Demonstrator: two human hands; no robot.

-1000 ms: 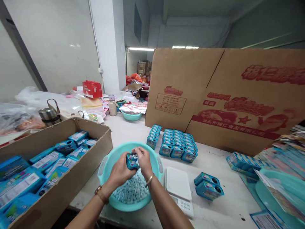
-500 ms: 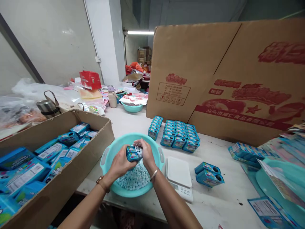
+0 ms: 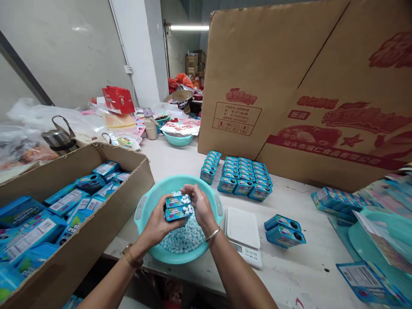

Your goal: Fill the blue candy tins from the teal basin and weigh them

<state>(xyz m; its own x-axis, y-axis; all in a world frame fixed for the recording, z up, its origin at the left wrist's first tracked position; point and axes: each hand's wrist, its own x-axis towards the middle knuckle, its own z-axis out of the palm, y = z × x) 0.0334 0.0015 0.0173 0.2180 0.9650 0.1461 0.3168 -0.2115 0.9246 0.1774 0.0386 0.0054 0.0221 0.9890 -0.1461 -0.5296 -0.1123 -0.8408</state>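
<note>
Two small blue candy boxes (image 3: pixel 177 213) lie side by side in my left hand (image 3: pixel 156 223), whose fingers wrap round them. White candies fill the round openings at their right ends. My right hand (image 3: pixel 201 205) is cupped beside those openings, fingers bent but apart, and I see nothing held in it. Both hands are over a turquoise basin (image 3: pixel 154 254) of pale blue and white candies (image 3: pixel 185 238). To the right of the basin stands a white kitchen scale (image 3: pixel 243 229) with a bare platform.
Two blue boxes (image 3: pixel 285 231) stand right of the scale. Rows of blue boxes (image 3: pixel 244 178) stand behind it, before a large cardboard carton (image 3: pixel 238 56). An open cardboard box (image 3: pixel 96 210) of blue boxes is at left. Another turquoise basin (image 3: pixel 363 227) stands at far right.
My right hand has drawn back slightly from the box openings and its fingers have loosened; the candies it held over them are gone from it. The boxes have turned, showing their filled openings.
</note>
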